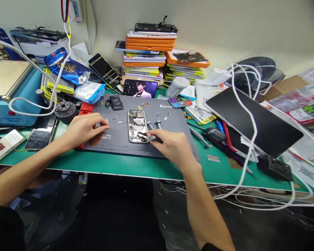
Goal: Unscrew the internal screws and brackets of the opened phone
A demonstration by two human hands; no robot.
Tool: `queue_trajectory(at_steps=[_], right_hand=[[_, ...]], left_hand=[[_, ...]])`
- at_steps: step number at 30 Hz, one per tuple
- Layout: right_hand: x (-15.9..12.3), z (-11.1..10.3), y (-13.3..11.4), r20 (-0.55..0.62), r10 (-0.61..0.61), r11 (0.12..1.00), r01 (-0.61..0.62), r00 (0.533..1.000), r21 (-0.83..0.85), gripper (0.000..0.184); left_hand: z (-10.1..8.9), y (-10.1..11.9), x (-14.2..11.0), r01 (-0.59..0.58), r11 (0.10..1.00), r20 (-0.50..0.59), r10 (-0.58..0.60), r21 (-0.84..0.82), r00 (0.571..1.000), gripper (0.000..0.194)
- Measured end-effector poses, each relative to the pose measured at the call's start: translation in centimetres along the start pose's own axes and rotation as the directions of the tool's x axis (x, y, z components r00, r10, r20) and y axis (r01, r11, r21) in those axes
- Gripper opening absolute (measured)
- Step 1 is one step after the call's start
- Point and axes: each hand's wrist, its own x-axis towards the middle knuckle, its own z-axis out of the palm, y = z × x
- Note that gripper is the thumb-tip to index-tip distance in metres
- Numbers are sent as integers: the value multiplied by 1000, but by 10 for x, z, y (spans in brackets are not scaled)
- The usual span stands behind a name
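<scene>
An opened phone [137, 126] with its inner parts bare lies upright on a grey work mat [115, 141]. My right hand [172, 144] is closed on a grey-and-black screwdriver [152, 138] by the phone's lower right corner. A thin dark tip reaches over the phone's lower end; what it belongs to is hard to make out. Just beyond these fingers lie two more grey screwdrivers [158, 122]. Over the mat's left side, my left hand [87, 127] hovers or rests with loosely bent fingers, thumb apart, holding nothing visible. A black phone battery [116, 103] lies farther back.
Behind the mat a phone [140, 88] plays a video beneath stacked orange and white boxes [146, 52]. To the left are a blue machine [18, 101] and a dark round holder [66, 111]. White cables [247, 108] cross a black laptop-like panel [256, 122] on the right.
</scene>
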Motion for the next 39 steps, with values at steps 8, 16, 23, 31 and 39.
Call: queue_trajectory(at_steps=[8, 16, 23, 31, 39], right_hand=[[52, 22, -75, 86, -253, 957, 263, 964, -125, 31], [50, 34, -66, 38, -248, 966, 250, 968, -68, 21], [-2, 3, -32, -362, 216, 975, -180, 907, 130, 29], [-35, 8, 13, -283, 782, 522, -335, 556, 784, 57], [-40, 13, 0, -334, 671, 682, -374, 662, 628, 66]], left_hand=[[-3, 5, -2, 76, 996, -43, -74, 45, 996, 24], [2, 3, -4, -107, 966, 50, 98, 235, 994, 31], [1, 6, -6, -304, 881, 126, 277, 364, 953, 31], [1, 7, -3, -271, 908, 146, 235, 318, 961, 31], [3, 7, -3, -248, 928, 153, 212, 279, 965, 29]])
